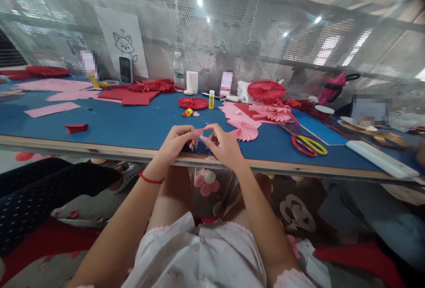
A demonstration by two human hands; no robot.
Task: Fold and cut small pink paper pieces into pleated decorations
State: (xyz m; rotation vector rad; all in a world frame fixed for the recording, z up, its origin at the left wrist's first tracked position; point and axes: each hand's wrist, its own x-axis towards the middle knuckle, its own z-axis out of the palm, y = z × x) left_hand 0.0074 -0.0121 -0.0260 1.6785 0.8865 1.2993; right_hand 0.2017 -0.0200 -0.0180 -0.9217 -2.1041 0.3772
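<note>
Small pink paper piece point(198, 132) pinched just above the bench edge
From here I read the left hand point(174, 143) and right hand point(224, 146) as working this one small piece, the fingers point(212, 127) of both nearly closed on it; beyond them, a pink paper fan point(244, 131) lies on the blue bench point(109, 124), with scissors point(308, 145) further right

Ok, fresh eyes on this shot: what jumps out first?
First, the left hand and right hand pinching a small piece of pink paper at the table's front edge. Just beyond them, pleated red paper rosettes and a pink paper fan lie on the blue tabletop. Red-and-yellow scissors sit to the right.
</note>
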